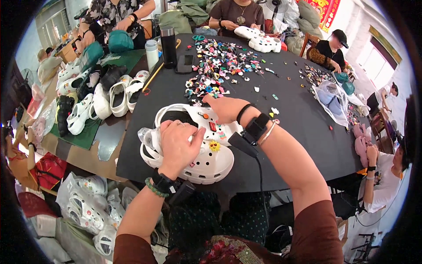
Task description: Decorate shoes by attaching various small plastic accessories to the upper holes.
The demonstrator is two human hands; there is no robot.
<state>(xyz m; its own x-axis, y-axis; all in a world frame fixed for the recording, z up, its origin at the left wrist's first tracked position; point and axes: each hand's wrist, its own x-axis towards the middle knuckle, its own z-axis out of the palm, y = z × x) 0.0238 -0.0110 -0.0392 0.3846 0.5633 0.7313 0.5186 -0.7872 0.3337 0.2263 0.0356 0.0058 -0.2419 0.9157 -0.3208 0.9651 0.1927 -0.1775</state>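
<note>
- Gripping the near white clog point(213, 163) with the left hand point(178, 143), bent almost closed over the foot opening, with thumb laid toward the front upper.
- Reaching across the far white clog point(226, 129) with the right hand point(225, 109), down to the near edge of the charm pile point(215, 61); partly opened, with fingertips mostly hidden. Cannot tell about any hold on a charm there.
- Lying side by side on the black desk point(321, 152), directly in front of the body: both clogs, with toes pointing right.
- Fixed on the near clog: a yellow sun charm point(214, 145), just right of the left thumb. On the far clog: several colourful charms.
- Bunched at the near clog's heel: clear plastic point(148, 135).
- Left of the charm pile: a black phone point(184, 64), a dark bottle point(168, 48), a white bottle point(151, 53) and a yellow stick point(154, 75).
- Toward the right edge: a clear bag point(332, 105) with bluish contents.
- Off to the left, beside a green mat point(81, 140): more white clogs point(102, 102).
- Across the desk, near a co-worker point(241, 22): another white pair point(266, 43).
</note>
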